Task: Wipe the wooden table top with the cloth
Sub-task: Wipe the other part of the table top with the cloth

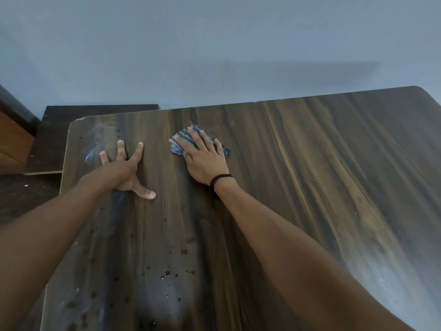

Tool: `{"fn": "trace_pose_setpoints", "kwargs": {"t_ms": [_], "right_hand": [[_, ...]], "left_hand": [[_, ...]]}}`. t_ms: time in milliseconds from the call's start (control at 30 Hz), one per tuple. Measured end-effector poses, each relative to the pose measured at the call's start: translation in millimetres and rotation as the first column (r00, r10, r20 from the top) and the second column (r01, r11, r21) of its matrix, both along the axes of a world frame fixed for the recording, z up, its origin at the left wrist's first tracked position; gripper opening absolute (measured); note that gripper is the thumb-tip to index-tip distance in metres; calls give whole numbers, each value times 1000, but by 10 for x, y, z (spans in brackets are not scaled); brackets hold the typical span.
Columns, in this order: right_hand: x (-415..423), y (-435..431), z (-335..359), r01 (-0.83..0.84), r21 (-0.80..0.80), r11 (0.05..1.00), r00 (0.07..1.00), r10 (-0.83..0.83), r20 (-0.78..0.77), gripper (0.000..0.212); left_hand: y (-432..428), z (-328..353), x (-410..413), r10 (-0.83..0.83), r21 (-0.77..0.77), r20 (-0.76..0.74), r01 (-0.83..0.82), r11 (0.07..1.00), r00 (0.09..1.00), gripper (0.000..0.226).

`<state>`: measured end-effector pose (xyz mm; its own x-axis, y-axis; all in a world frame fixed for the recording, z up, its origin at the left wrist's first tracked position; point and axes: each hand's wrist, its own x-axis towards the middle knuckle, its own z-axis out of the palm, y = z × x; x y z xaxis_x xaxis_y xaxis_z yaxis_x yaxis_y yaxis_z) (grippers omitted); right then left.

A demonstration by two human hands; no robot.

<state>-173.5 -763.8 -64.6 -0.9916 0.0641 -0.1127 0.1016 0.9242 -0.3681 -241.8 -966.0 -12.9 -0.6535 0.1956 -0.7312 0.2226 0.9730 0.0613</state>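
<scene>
Cloth [177, 145] status? where's it sitting (poster1)

poster2: it's bunched up, blue with stripes, on the wooden table top [310, 163] toward the far edge, a bit left of the middle. right hand [204, 158] lies flat on top of it, fingers straight and close together, pressing it down rather than grabbing it. bits of cloth poke out past the fingertips and at both sides

poster1: and the other hand?

poster2: left hand [126, 168] is flat on the bare wood just left of the cloth, fingers spread wide, thumb stuck out, holding nothing. hands are near each other but not touching. black band [220, 179] on the right wrist. water drops [167, 273] dot the near left part of the top, plus a whitish smear [91, 151] near the far left corner, right beside the left hand's little finger
</scene>
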Motion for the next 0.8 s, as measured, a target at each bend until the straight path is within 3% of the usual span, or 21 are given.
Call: {"fn": "trace_pose_setpoints", "kwargs": {"t_ms": [167,367,500,667,800], "right_hand": [[403,37,-136,-174,11,985,982,174,-71,50],[-241,36,-42,-25,22,999,999,24,21,52],[-57,199,-152,-200,46,979,978,202,-41,50],[-357,78,-57,-18,27,999,1000,18,3,52],[2,238,-144,-250,36,968,967,252,-47,50]], "left_hand": [[-19,-15,2,-4,0,16,4,1000,1000,152],[53,34,27,16,-18,34,-15,1000,999,151],[57,57,19,6,-24,35,-5,1000,999,148],[71,50,-20,4,-60,43,-2,998,999,150],[65,28,1,-6,-49,35,7,999,999,150]]}}
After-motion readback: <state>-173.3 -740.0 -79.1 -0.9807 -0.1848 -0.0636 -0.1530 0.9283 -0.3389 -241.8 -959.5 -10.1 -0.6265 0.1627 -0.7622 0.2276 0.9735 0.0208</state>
